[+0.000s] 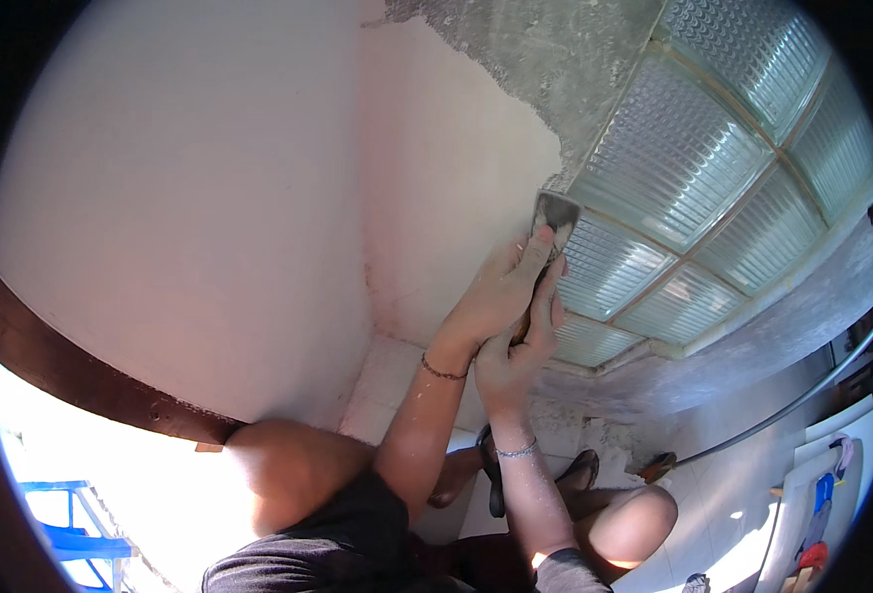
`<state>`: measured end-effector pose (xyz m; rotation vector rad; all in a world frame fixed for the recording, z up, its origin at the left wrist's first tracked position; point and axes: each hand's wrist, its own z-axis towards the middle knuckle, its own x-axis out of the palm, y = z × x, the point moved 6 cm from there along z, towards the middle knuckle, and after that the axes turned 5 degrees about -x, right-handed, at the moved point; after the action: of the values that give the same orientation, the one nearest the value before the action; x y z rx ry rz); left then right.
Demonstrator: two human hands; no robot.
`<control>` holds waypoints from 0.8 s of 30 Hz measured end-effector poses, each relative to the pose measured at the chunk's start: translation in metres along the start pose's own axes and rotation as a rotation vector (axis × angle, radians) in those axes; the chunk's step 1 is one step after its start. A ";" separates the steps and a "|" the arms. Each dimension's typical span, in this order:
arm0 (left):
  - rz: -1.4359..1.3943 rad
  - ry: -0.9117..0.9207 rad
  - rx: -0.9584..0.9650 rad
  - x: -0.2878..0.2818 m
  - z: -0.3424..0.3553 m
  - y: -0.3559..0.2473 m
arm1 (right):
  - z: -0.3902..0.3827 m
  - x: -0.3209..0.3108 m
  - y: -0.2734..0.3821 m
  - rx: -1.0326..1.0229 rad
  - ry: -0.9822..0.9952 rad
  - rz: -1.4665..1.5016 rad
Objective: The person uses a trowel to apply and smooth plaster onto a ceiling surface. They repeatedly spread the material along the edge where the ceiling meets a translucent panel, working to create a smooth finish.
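A scraper point(557, 209) with a wide, dull metal blade rests against the wall at the edge of the glass blocks point(668, 148), its blade pointing up. My left hand point(500, 287) grips it high, the thumb lying along the dusty blade. Lower down, my right hand point(515, 368) closes round the handle, which is mostly hidden by fingers. Around the blade, the wall has a smooth off-white coat point(456, 158). Above it, rough grey cement point(545, 59) shows along a ragged border. Pale dust speckles both hands and forearms.
A smooth white wall point(179, 198) meets the worked wall in a corner on the left. A curved sill point(673, 381) runs below the glass blocks. My bent knees are close beneath. A grey hose point(797, 407) lies at right; a blue frame point(76, 529) stands lower left.
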<state>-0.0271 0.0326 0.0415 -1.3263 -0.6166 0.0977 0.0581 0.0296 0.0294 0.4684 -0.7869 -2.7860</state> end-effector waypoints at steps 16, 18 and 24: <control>0.208 -0.082 0.011 0.002 0.002 -0.009 | 0.006 0.000 -0.002 0.050 0.048 0.049; 0.280 -0.132 0.085 -0.001 0.006 -0.012 | 0.010 -0.002 0.003 -0.004 0.009 -0.009; 0.298 -0.160 0.140 -0.002 0.007 -0.013 | 0.015 0.000 0.006 0.054 0.010 0.094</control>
<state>-0.0362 0.0344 0.0538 -1.2740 -0.5325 0.4854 0.0534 0.0321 0.0447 0.4432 -0.8611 -2.6802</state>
